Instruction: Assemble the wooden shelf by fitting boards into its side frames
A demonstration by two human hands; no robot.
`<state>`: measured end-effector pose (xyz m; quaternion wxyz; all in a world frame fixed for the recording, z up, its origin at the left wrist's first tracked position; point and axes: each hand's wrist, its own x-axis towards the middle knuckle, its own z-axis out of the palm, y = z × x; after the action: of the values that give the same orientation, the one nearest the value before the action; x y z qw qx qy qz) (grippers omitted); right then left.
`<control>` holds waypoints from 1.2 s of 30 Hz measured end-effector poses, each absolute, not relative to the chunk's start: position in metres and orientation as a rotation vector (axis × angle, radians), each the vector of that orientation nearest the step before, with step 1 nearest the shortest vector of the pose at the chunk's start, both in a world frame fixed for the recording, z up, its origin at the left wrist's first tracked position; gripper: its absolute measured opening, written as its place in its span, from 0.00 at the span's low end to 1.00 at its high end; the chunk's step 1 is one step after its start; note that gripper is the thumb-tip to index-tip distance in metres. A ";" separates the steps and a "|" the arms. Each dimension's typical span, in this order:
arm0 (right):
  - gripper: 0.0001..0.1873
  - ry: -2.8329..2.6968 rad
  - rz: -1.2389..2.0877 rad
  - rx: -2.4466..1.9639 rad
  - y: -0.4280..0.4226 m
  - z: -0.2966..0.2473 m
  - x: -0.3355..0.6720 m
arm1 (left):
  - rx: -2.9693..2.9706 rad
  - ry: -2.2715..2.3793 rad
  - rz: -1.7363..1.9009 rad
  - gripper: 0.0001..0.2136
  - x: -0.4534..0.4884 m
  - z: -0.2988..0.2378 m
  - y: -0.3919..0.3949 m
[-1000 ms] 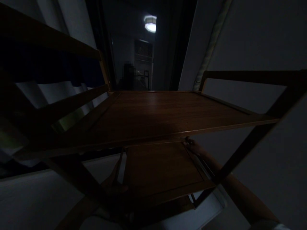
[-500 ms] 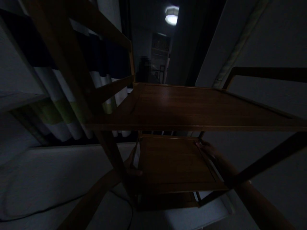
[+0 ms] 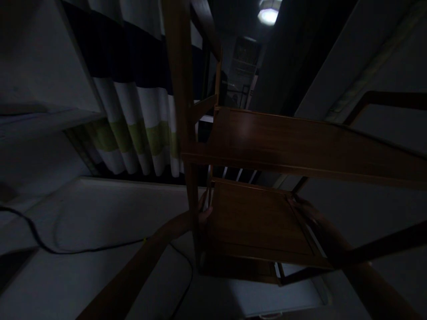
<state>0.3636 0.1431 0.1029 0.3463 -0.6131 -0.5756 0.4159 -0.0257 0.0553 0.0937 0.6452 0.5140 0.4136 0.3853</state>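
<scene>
Wooden rack (image 3: 293, 142) stands upright, posts vertical, tiers stacked one above another, between striped curtain (image 3: 143, 106) and right-hand wall (image 3: 407, 66). Its top board runs left to right; whether height or width is longer cannot be told. Left hand (image 3: 203, 214) grasps the left rail beside the middle board (image 3: 260, 218); right hand (image 3: 302, 209) grasps the right rail.

the upper shelf (image 3: 283, 140) runs past the right edge; the lowest shelf (image 3: 240, 269) is mostly hidden; the lamp (image 3: 267, 17) is cropped.
</scene>
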 end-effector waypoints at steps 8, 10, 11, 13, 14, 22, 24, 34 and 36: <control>0.25 -1.368 1.198 -1.676 0.153 0.100 0.366 | 1.157 0.917 0.851 0.29 -0.037 0.069 0.061; 0.26 -1.335 1.190 -1.719 0.154 0.102 0.363 | 1.157 0.885 0.881 0.31 -0.040 0.056 0.065; 0.27 -1.325 1.190 -1.730 0.152 0.104 0.361 | 1.158 0.872 0.900 0.32 -0.041 0.051 0.066; 0.28 -1.319 1.191 -1.737 0.142 0.113 0.353 | 1.152 0.854 0.932 0.34 -0.041 0.045 0.068; 0.27 -1.330 1.187 -1.728 0.132 0.119 0.347 | 1.147 0.848 0.947 0.34 -0.040 0.044 0.068; 0.27 -1.513 1.051 -1.625 0.083 0.151 0.315 | 1.107 0.950 1.180 0.34 -0.028 0.043 0.065; 0.27 -1.497 1.092 -1.648 0.094 0.149 0.315 | 1.123 1.002 1.263 0.32 -0.024 0.039 0.063; 0.21 -1.498 0.981 -1.552 0.063 0.164 0.306 | 1.050 0.918 1.291 0.31 -0.022 0.037 0.026; 0.20 -1.531 0.951 -1.508 0.058 0.166 0.304 | 1.092 0.863 1.234 0.33 -0.022 0.039 0.017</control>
<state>0.3042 0.0582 0.1663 0.3857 -0.5920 -0.6011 0.3735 -0.0221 0.0173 0.0391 0.5978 0.4707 0.3718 0.5318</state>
